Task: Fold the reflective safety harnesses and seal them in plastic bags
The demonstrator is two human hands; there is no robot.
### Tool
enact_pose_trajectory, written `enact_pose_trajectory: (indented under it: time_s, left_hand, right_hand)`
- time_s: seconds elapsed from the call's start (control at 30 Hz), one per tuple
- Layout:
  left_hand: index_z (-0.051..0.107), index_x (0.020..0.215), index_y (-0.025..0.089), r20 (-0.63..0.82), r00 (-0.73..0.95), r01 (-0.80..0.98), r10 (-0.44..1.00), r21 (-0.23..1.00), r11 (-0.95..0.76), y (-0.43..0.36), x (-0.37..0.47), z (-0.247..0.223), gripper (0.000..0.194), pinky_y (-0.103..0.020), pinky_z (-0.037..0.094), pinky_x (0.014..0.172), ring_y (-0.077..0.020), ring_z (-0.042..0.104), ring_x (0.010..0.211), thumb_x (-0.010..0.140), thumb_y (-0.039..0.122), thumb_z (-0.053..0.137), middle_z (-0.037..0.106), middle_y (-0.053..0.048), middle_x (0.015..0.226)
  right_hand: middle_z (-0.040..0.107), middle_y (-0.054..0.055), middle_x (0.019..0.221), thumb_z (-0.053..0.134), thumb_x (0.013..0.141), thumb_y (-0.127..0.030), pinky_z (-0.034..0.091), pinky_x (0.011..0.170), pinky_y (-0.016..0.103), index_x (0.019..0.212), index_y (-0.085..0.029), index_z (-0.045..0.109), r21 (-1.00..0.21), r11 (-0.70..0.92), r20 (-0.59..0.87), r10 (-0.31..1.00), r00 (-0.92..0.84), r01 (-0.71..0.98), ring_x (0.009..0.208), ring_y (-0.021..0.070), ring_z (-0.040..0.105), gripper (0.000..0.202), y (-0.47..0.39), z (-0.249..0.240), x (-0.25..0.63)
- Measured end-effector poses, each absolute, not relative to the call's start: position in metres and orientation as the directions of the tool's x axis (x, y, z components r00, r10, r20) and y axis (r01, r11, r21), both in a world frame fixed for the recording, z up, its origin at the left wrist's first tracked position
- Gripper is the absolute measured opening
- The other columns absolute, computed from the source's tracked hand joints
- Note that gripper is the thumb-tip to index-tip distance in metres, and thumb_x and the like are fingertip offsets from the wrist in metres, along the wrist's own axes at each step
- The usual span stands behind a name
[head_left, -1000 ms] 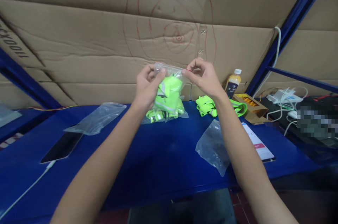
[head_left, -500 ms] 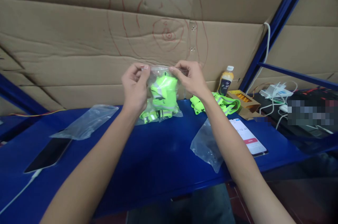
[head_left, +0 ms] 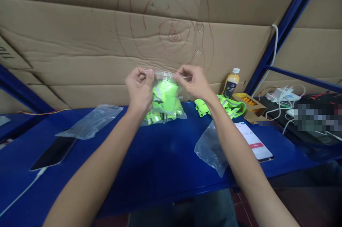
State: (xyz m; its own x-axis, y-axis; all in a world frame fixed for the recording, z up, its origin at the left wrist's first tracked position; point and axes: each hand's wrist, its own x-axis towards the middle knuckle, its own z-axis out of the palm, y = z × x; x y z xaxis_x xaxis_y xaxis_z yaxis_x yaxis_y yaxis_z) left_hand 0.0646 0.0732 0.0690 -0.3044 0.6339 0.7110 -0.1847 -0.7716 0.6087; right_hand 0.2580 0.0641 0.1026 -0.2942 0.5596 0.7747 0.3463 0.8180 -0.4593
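Note:
A clear zip bag [head_left: 165, 96] with a folded neon-yellow reflective garment inside hangs upright between my hands. My left hand [head_left: 141, 89] pinches the left end of its top edge between thumb and fingers. At the right end of that edge, my right hand [head_left: 193, 81] is closed in a pinch too. Behind and below it, another bagged neon bundle [head_left: 157, 117] rests on the blue table, partly hidden by the held bag. Whether the zip is sealed I cannot tell.
Loose neon reflective straps [head_left: 232, 107] lie by a juice bottle [head_left: 231, 82] and an open cardboard box [head_left: 249, 104]. Flat plastic bags lie left [head_left: 92, 122] and right [head_left: 211, 148]. A dark phone [head_left: 53, 152] and a lit phone [head_left: 255, 141] rest on the blue table [head_left: 165, 163]. Cardboard stands behind.
Both hands still pinch the bag's top edge, and the bag has dipped slightly. The whole view has shifted a little, so everything sits slightly further right.

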Motion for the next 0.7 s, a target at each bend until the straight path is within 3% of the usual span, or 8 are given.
enact_pose_trajectory:
  time_s: [0.13, 0.27, 0.43, 0.7]
  left_hand:
    - [0.062, 0.075, 0.021, 0.738, -0.283, -0.084, 0.613, 0.617, -0.782, 0.069, 0.063, 0.070, 0.043, -0.023, 0.046, 0.057, -0.0108, 0.058, 0.059, 0.081, 0.050, 0.092, 0.067, 0.001, 0.071]
    - [0.064, 0.078, 0.021, 0.745, -0.235, -0.071, 0.624, 0.627, -0.776, 0.064, 0.066, 0.072, 0.040, -0.023, 0.050, 0.061, -0.0120, 0.063, 0.063, 0.083, 0.051, 0.091, 0.070, 0.000, 0.074]
    - [0.075, 0.091, 0.020, 0.733, -0.111, -0.144, 0.671, 0.656, -0.741, 0.057, 0.071, 0.071, 0.040, -0.025, 0.054, 0.066, -0.0143, 0.068, 0.071, 0.083, 0.056, 0.089, 0.076, -0.003, 0.085]
    - [0.075, 0.083, 0.018, 0.745, -0.101, -0.072, 0.660, 0.656, -0.751, 0.046, 0.076, 0.075, 0.041, -0.026, 0.056, 0.071, -0.0167, 0.071, 0.074, 0.076, 0.053, 0.095, 0.076, -0.006, 0.081]
  right_hand:
    - [0.068, 0.002, 0.080, 0.076, 0.087, -0.067, 0.042, 0.070, 0.030, 0.085, -0.018, 0.068, -0.519, 0.808, 0.718, 0.589, -0.370, 0.279, 0.075, 0.0156, 0.057, 0.050, 0.062, 0.103, 0.257]
    - [0.062, 0.000, 0.075, 0.079, 0.081, -0.075, 0.042, 0.069, 0.029, 0.079, -0.018, 0.065, -0.569, 0.809, 0.717, 0.575, -0.394, 0.145, 0.072, 0.0144, 0.052, 0.058, 0.063, 0.103, 0.256]
    - [0.066, 0.001, 0.077, 0.082, 0.076, -0.077, 0.046, 0.074, 0.030, 0.078, -0.019, 0.066, -0.603, 0.793, 0.737, 0.596, -0.318, 0.090, 0.076, 0.0159, 0.056, 0.061, 0.065, 0.102, 0.256]
    - [0.063, 0.001, 0.075, 0.086, 0.074, -0.072, 0.043, 0.069, 0.029, 0.077, -0.019, 0.067, -0.623, 0.764, 0.691, 0.638, -0.339, 0.168, 0.073, 0.0151, 0.053, 0.057, 0.061, 0.103, 0.255]
